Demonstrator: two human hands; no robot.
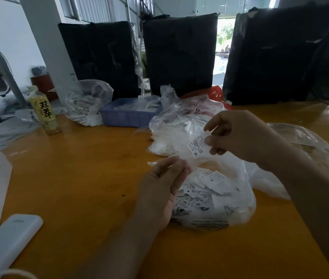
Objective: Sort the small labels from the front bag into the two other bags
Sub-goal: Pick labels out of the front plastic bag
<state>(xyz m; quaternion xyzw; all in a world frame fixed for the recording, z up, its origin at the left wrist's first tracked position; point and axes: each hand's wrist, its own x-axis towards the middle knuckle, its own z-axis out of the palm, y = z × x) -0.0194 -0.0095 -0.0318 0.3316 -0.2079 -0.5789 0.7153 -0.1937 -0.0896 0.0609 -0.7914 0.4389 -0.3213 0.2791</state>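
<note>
The front clear plastic bag [216, 216] lies on the orange table, full of small white size labels marked XS and XL. My right hand [238, 135] pinches one white label [197, 147] printed XL above that bag. My left hand [163, 186] holds the front bag's upper edge between thumb and fingers, with thin white slips at its fingertips. Behind stands a second clear bag [171, 129] packed with white labels. A third clear bag [308, 150] lies to the right, partly hidden by my right forearm.
A blue plastic tray [127, 116] and another clear bag [87, 103] sit at the back. A yellow drink bottle [46, 113] stands at the left. A white power bank [6, 244] lies near the front left. Three black wrapped bundles [179, 51] stand behind the table.
</note>
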